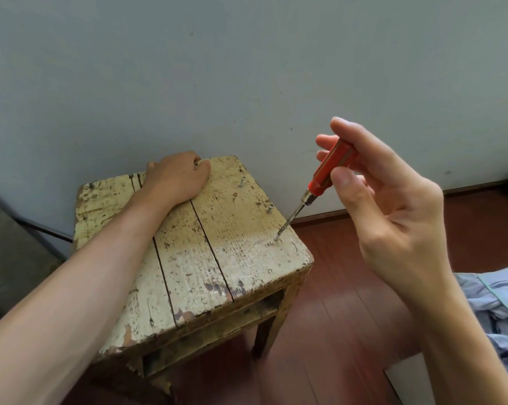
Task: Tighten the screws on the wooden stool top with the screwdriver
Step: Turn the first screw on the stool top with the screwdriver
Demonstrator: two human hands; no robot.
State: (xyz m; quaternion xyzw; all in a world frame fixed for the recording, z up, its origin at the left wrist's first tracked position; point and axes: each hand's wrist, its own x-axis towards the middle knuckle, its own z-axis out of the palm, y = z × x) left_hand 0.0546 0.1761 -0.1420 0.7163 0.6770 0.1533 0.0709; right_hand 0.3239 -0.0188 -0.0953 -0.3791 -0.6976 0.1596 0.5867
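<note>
A worn wooden stool (188, 258) with a cream, flaking plank top stands against the wall. My left hand (175, 176) grips the stool's far edge, fingers curled over it. My right hand (378, 194) pinches the red handle of a screwdriver (324, 176) between thumb and fingers. The tool tilts down to the left, its metal tip set on a screw (276, 237) near the right edge of the top. Two more screws stick up along that edge, one (269, 209) in the middle and one (242, 181) farther back.
A grey-blue wall (246, 68) rises right behind the stool, with a wooden baseboard (320, 217) at its foot. Reddish wood flooring (320, 331) lies to the right. Blue striped fabric (492, 305) is at the right edge, and a grey object (10, 252) sits at the left.
</note>
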